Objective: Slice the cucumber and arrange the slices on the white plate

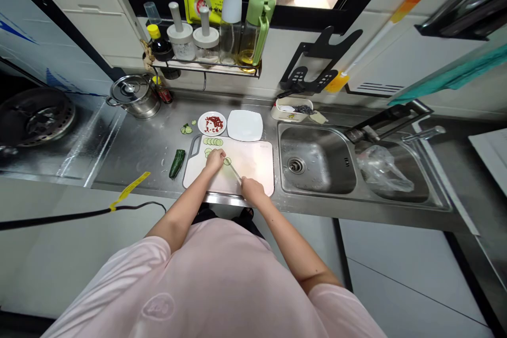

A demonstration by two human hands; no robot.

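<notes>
A white cutting board (257, 166) with a grey handle lies on the steel counter. My right hand (252, 190) is closed round the handle of a knife (235, 172), whose blade points up and left over the board. Beside its tip is a round cucumber slice (227, 161). My left hand (216, 160) has its fingers pressed together near that slice; what they hold, if anything, is hidden. A row of cucumber slices (213, 141) lies along the board's upper left. Left of the board rests a dark green cucumber piece (177, 163).
Behind the board stand a plate of chopped red pieces (214, 123) and a white square plate (244, 125). Cucumber scraps (186, 129) lie left of them. A steel pot (135, 96) is at back left. The sink (317, 161) adjoins on the right, below a dish rack (388, 121).
</notes>
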